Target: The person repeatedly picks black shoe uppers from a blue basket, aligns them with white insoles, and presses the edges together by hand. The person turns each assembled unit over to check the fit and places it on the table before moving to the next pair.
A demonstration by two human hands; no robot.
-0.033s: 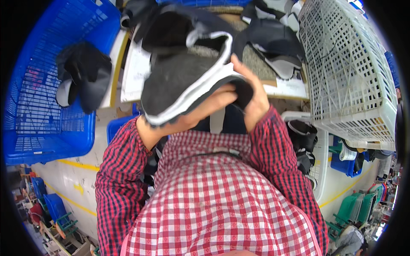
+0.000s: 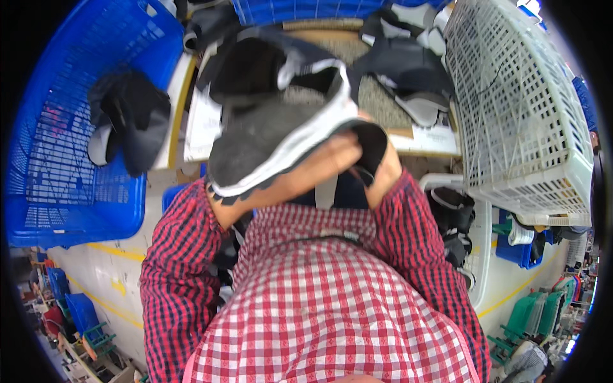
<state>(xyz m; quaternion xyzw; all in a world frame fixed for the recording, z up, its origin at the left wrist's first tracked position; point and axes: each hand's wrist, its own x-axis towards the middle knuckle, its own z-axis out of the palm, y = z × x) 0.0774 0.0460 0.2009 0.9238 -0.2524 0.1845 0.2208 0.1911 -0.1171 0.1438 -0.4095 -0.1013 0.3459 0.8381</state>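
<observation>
In front of my apron I hold a black and white shoe upper (image 2: 246, 137), tilted, with its scalloped lower edge toward me. My left hand (image 2: 306, 172) is closed along that lower edge, its fingers reaching toward the black flap at the right end. Around this right end my right hand (image 2: 385, 171) is closed too. The flap hides most of its fingers, and the rest are blurred. Just beyond, more dark upper pieces (image 2: 415, 67) with white and grey parts lie on the worktable (image 2: 434, 142).
A blue basket (image 2: 121, 214) stands at the left with a dark upper (image 2: 137, 118) in it. On the right rises a white lattice basket (image 2: 523, 115). Below it, a white bin (image 2: 480, 255) holds dark pieces. Another blue basket (image 2: 306, 9) stands at the far edge.
The shoe upper sits slightly lower in the view. My right thumb, earlier visible over the upper's white edge, is now mostly hidden as that hand has shifted down.
</observation>
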